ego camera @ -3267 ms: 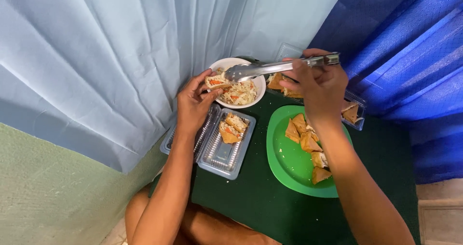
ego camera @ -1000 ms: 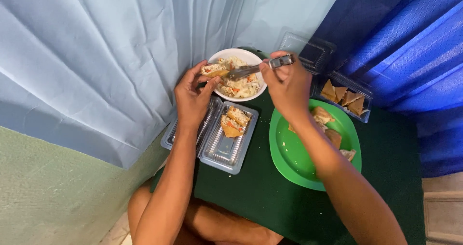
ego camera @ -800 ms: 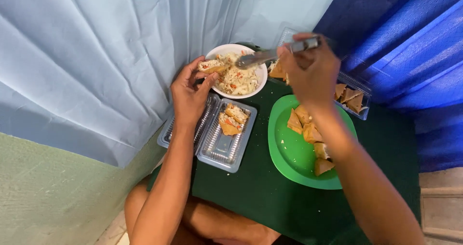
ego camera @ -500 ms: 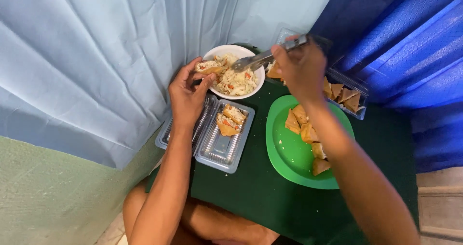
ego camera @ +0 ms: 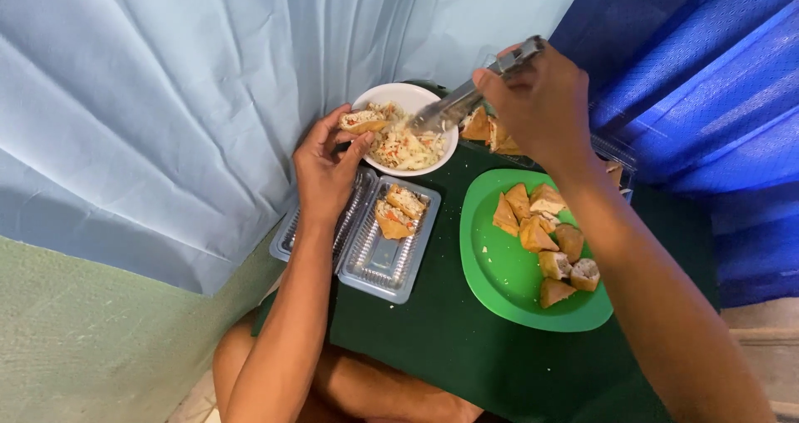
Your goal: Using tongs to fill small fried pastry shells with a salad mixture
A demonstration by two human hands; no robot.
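Observation:
My left hand holds a split piece of fried tofu at the left rim of a white bowl of shredded vegetable filling. My right hand grips metal tongs whose tips reach down into the filling. Below the bowl lies an open clear plastic clamshell box with two filled pieces in its right half.
A green plate with several fried tofu pieces sits to the right on the dark green table. More pieces lie in a clear tray behind it. Pale blue curtain hangs at left, dark blue cloth at right.
My right hand has swung the tongs up and down over the bowl; their tips now dip into the filling. My left hand keeps the tofu piece at the bowl's rim.

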